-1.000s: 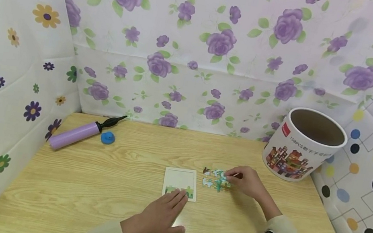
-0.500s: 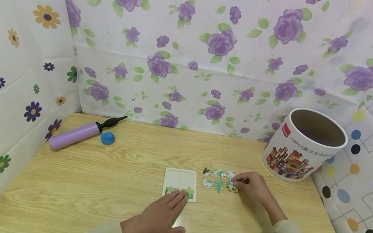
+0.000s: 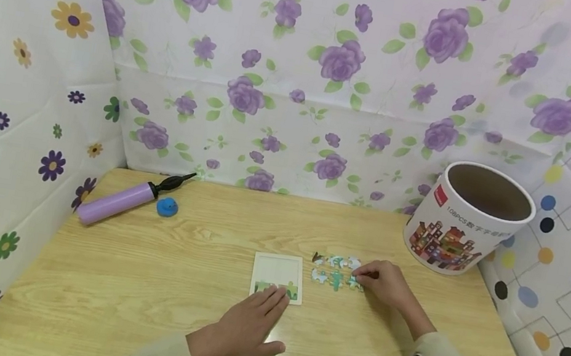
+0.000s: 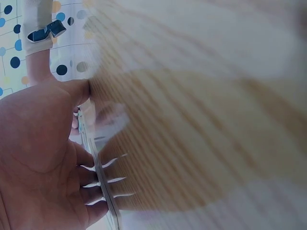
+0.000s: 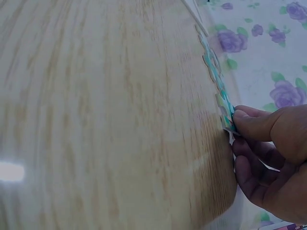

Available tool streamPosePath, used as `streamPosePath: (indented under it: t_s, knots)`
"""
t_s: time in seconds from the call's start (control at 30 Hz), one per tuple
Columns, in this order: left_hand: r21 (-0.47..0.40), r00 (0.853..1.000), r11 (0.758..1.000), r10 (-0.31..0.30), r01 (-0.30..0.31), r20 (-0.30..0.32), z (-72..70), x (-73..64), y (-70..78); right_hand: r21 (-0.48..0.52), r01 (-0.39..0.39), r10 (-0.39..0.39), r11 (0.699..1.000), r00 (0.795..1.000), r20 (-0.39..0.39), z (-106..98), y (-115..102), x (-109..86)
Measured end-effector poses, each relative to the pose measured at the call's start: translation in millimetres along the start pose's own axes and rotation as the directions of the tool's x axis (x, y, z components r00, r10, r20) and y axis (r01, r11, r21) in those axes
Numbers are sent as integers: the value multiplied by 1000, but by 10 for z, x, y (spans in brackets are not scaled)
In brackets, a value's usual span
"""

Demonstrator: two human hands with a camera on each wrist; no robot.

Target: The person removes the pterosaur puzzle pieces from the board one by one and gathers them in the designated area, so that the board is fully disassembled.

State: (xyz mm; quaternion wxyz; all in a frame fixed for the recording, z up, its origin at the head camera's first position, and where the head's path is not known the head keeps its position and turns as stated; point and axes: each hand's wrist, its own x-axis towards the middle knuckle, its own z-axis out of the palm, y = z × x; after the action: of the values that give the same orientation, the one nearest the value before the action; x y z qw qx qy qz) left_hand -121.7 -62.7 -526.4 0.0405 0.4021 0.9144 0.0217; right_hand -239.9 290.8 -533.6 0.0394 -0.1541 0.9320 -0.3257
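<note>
My left hand [image 3: 247, 326] lies with straight fingers on the lower edge of a small square puzzle board [image 3: 277, 265]. Green pieces [image 3: 292, 291] fill part of the board's bottom row, partly covered by the fingertips; above them the tray is bare and pale. To the board's right, several loose jigsaw pieces [image 3: 337, 262] lie in two rough rows. At the right end of the lower row my right hand [image 3: 386, 284] pinches a green and teal puzzle piece [image 5: 228, 120] between thumb and forefinger, down at the tabletop.
A large white printed bucket [image 3: 466, 222] stands at the back right. At the back left lie a purple hand pump [image 3: 119, 203] and a blue toy duck [image 3: 167, 206]. Patterned cloth walls [image 3: 298, 99] enclose the wooden table [image 3: 162, 283].
My right hand has shifted a little to the right, and the pieces by its fingers now sit more apart from the others. The left hand stays on the board.
</note>
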Motion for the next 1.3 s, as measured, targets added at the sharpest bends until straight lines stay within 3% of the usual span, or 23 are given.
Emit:
streamPosePath:
  t_s: [0.33,0.53,0.87,1.3]
  knots:
    - [-35,1000,999,-11,12,25,-26,15,-5,-7,-5,5,1000,1000,4,-28,-15,7]
    - [-13,999,1000,-21,22,38,-46,36,-1,36,1,-1,999,1000,9,-53,-145,-31]
    - [5,999,1000,-28,28,17,-41,36,4,57,149,-150,987,989,11,105,-491,4]
    - [60,999,998,-36,36,11,-70,70,80,99,222,-228,970,973,49,393,-768,216]
